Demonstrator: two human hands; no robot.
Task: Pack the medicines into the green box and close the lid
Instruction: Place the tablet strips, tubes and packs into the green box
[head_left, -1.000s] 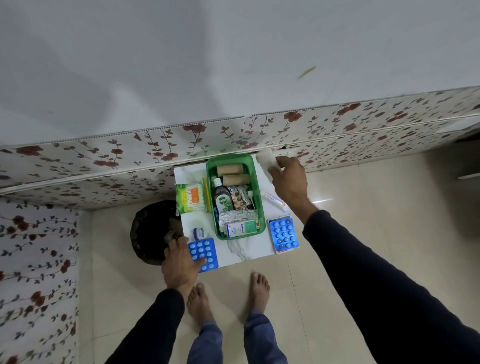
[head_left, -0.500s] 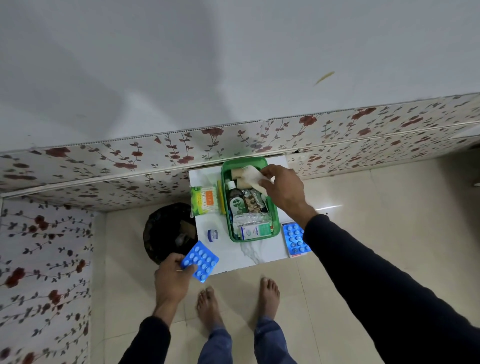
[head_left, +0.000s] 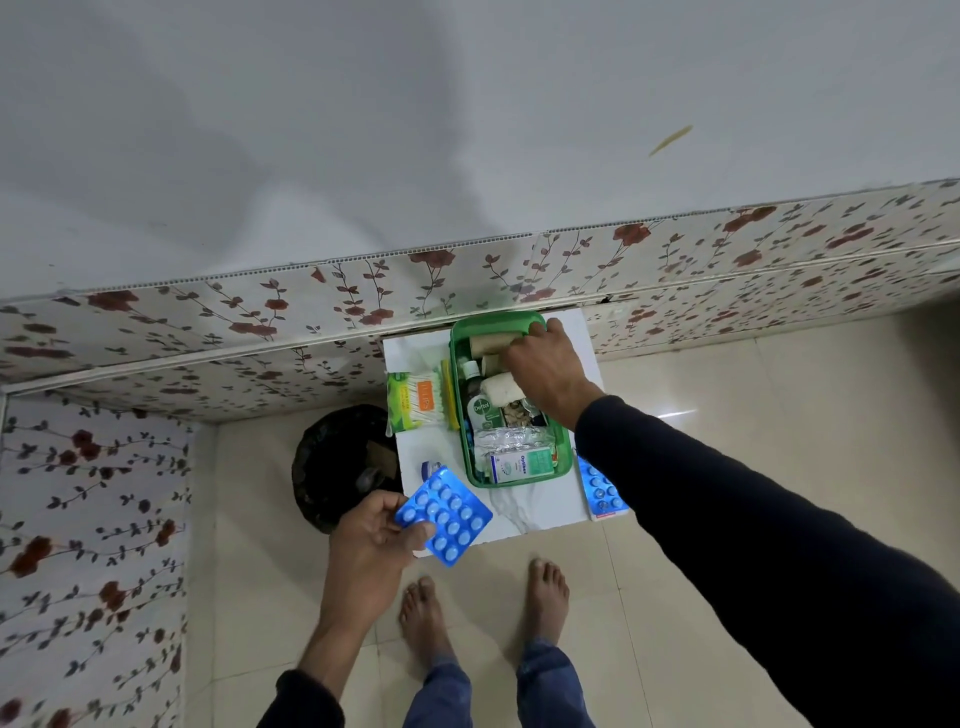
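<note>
The left hand (head_left: 375, 540) is pinching the blue blister pack (head_left: 443, 515) near-left of the green box (head_left: 563, 447), while the right hand (head_left: 545, 371) is resting loosely curled inside it.

Small white table (head_left: 524, 512) against a wall with red flower paper (head_left: 260, 312). Black round bin (head_left: 332, 462) on the floor, just left of the table. Shiny cream floor tiles (head_left: 727, 415). Two bare feet (head_left: 545, 597) below the table, in blue jeans (head_left: 545, 691).
</note>
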